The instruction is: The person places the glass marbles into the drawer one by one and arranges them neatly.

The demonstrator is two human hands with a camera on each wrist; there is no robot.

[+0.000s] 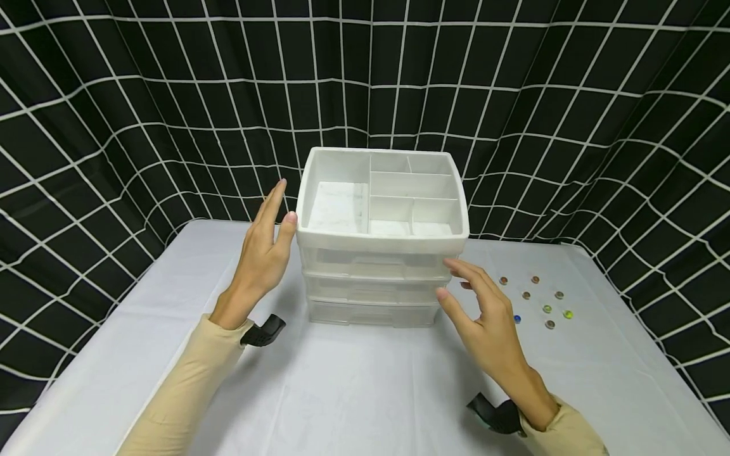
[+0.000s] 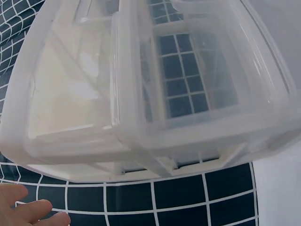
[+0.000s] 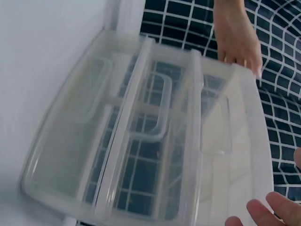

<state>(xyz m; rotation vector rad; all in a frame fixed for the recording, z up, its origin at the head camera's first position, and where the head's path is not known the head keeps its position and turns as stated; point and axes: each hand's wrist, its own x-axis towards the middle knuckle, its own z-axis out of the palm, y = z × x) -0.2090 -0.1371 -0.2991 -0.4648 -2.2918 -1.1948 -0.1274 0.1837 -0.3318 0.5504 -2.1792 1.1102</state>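
On the surface point(image 1: 353, 392), the drawer unit point(image 1: 376, 244) faces the person, presumably for access. The left hand point(image 1: 259, 259) and right hand point(image 1: 493, 323) flank it, fingers loose, gripping nothing, perhaps to steady it; contact is unclear. Small round pieces point(image 1: 547, 309) lie apart, rightward. Wide room fronts the drawers point(image 1: 373, 291); a narrower strip separates unit and pieces.

Three-drawer organizer point(image 1: 376, 291) standing on the table point(image 1: 353, 392), before the curtain point(image 1: 371, 69); its drawers point(image 1: 373, 290) are stacked beneath a divided top tray point(image 1: 382, 243). Left hand point(image 1: 263, 250) beside the tray's left wall; right hand point(image 1: 487, 316) near the front right corner. Small round pieces point(image 1: 526, 296) lie scattered right of the organizer.
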